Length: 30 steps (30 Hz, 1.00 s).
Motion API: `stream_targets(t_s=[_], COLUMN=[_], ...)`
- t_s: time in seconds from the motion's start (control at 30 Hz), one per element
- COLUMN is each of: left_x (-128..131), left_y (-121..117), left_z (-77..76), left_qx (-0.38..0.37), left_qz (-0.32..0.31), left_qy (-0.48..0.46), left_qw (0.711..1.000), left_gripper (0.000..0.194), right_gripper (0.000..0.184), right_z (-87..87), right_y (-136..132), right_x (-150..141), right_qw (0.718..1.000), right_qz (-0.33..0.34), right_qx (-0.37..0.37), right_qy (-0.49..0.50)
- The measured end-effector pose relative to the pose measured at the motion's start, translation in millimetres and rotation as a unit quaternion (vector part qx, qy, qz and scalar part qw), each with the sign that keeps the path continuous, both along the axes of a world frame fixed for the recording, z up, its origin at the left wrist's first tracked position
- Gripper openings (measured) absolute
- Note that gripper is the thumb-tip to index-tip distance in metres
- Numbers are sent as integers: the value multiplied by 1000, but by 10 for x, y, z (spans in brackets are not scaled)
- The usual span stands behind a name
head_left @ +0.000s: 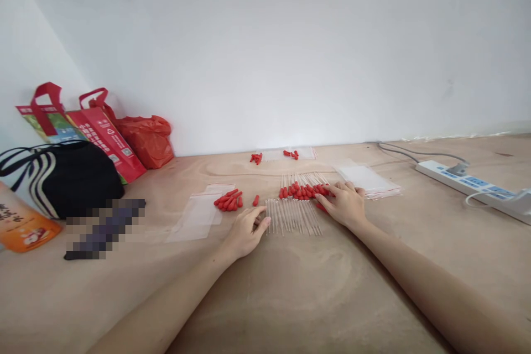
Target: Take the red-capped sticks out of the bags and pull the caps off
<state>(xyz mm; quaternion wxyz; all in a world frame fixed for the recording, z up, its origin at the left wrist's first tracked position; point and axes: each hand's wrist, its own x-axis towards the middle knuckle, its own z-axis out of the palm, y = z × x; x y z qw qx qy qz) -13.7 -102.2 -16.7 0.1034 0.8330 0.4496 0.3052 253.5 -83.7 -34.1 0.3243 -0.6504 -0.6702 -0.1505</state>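
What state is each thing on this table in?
Left hand: curled, beside the tubes
Right hand: fingers at the red bulbs
Thin clear tubes: lying side by side
Red bulbs: heaped together
Clear bags at right: flat, stacked
Power strip: plug inserted
Red plastic bag: standing, bulging

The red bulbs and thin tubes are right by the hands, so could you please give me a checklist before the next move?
1. Right hand at the middle pile of red bulbs: ok, at its right end.
2. Left hand beside the thin tubes: ok, at the nearer row's left end.
3. All bulbs in one pile: not ok, a loose bulb lies apart.
4. Bulbs fitted onto tubes: cannot tell.
5. Power strip away from both hands: ok, off to the right.
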Motion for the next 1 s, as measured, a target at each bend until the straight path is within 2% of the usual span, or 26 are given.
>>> stream_targets(t_s=[0.2, 0.33, 0.4, 0.47, 0.57, 0.67, 0.8, 0.9, 1.0], left_x=[-13, -39, -51, -56, -40, 8, 79, 100, 99], left_y=[13, 11, -1, -22, -71, -128, -167, -165, -162], left_z=[-12, -19, -3, 32, 98, 131, 88, 42, 24], left_qx=[-68, -67, -16, 79, 230, 313, 346, 347, 351], left_qz=[14, 22, 28, 38, 40, -3, -65, -70, -74], left_qy=[-27, -30, -22, -9, 33, 81, 92, 99, 112], left_qw=[997, 997, 999, 996, 972, 946, 932, 930, 927], left_gripper=[32, 29, 27, 26, 31, 30, 14, 12, 12], right_gripper=[27, 28, 27, 25, 22, 20, 18, 18, 21], right_z=[-9, 56, 102, 141, 168, 149, 103, 92, 87], right_y=[33, -19, -96, -197, -352, -452, -492, -501, -507], right_x=[11, -7, -50, -119, -257, -388, -488, -520, -552], right_qw=[1000, 995, 989, 982, 965, 943, 922, 927, 936], right_qz=[-8, 3, 37, 105, 224, 308, 362, 356, 340], right_qx=[7, 71, 94, 84, 38, 12, -2, 5, 49], right_qy=[10, 73, 109, 131, 132, 128, 134, 117, 81])
